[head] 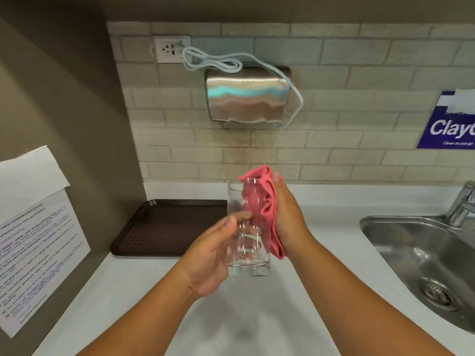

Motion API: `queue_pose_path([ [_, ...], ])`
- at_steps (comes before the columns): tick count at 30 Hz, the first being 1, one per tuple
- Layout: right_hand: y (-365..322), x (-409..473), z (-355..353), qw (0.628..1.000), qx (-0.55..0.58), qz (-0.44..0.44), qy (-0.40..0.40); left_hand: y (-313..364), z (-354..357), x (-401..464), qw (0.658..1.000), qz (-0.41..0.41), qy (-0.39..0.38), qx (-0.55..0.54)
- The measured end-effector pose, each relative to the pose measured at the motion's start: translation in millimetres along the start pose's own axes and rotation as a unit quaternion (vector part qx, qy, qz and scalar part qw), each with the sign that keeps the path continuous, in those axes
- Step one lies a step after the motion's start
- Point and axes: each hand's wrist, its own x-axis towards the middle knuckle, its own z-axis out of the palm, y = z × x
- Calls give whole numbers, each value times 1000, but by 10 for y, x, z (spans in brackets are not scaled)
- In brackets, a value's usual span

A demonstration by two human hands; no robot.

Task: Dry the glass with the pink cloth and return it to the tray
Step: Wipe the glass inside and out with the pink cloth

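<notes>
A tall clear glass (241, 201) is held upright above the white counter, in front of me. My left hand (213, 255) grips its lower half, thumb across the front. My right hand (288, 217) holds the pink cloth (262, 201) against the glass's right side, and part of the cloth is pushed over the rim into the glass. A dark brown tray (164, 227) lies on the counter behind and to the left of the glass, with nothing visible on it.
A steel sink (421, 255) with a tap (462, 201) is set into the counter at the right. A metal hand dryer (246, 95) hangs on the tiled wall above. A paper notice (33, 240) is stuck to the left wall.
</notes>
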Motion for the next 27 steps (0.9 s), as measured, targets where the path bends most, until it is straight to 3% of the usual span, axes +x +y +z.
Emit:
queue_pose_path([
  [6,420,-330,220,999,20,34,-3,337,13,159,998,35,30,48],
  [11,386,-490,236,996,-63,-50,-38,228,-34,138,995,17,61,78],
  [16,180,-259,162,990,-90,-99,-44,188,-8,115,997,27,14,67],
  [20,-34,-63,99,996,-67,-57,-26,111,16,83,1000,-1,-20,23],
  [25,-105,-45,83,996,92,17,-12,65,-26,78,996,-18,-54,-70],
  [27,-55,-98,108,997,74,16,-5,78,-43,112,996,-10,-54,-67],
])
